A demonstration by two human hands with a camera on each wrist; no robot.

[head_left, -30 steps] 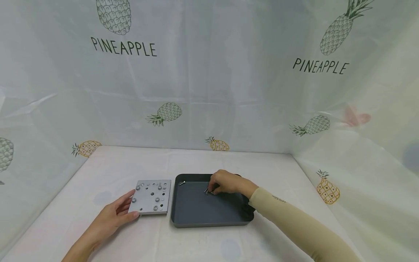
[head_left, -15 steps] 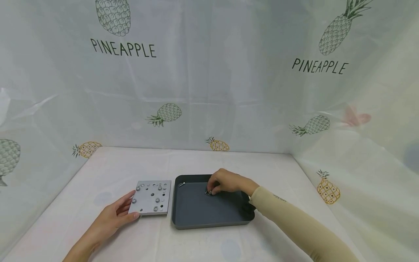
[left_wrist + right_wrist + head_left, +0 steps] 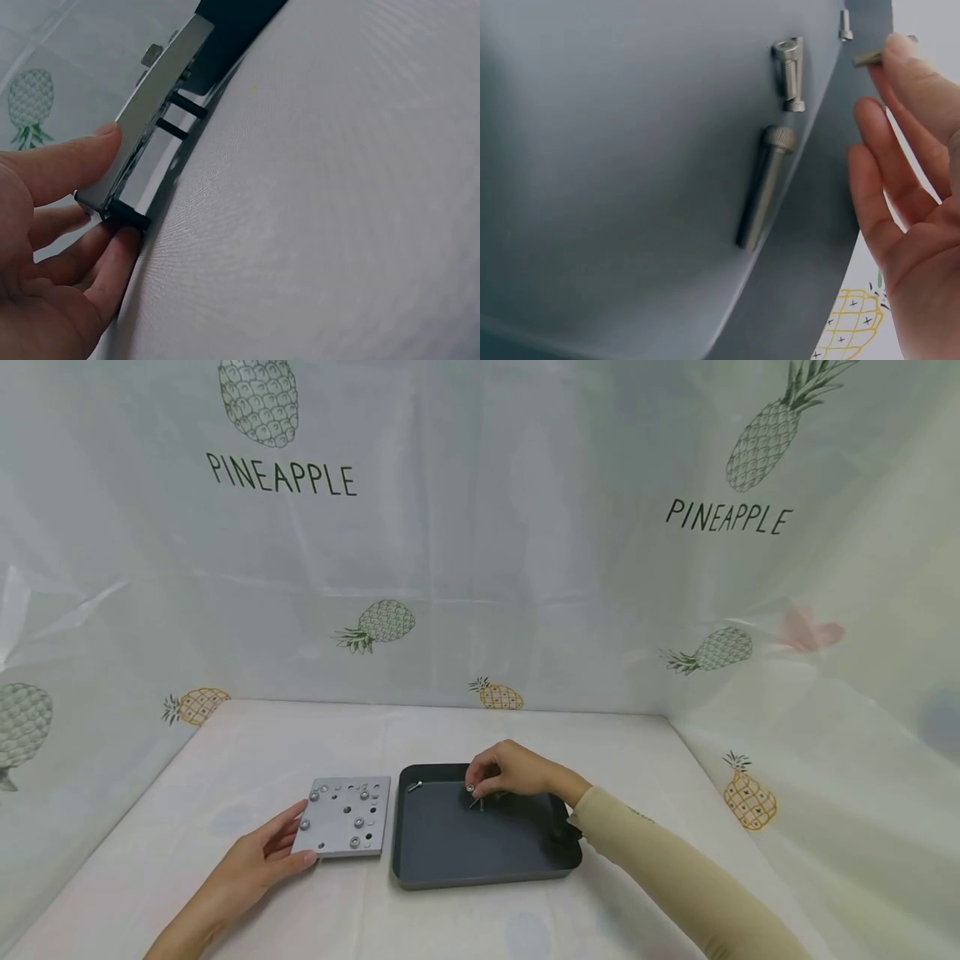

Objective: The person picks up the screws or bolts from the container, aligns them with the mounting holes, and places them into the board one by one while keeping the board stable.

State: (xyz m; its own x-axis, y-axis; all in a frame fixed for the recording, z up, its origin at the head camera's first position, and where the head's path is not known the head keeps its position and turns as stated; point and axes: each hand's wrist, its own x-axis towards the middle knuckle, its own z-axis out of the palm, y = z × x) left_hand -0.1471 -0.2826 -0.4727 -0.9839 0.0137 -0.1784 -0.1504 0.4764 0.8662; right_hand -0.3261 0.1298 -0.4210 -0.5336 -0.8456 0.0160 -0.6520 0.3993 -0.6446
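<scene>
Right hand [image 3: 516, 771] raised, pinching screw [image 3: 867, 58]; tray [image 3: 487, 847] holds large bolt [image 3: 765, 193], smaller screws [image 3: 790, 79].

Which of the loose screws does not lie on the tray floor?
The screw pinched in the right hand, raised above the tray; the other loose screws rest on its floor.
</scene>
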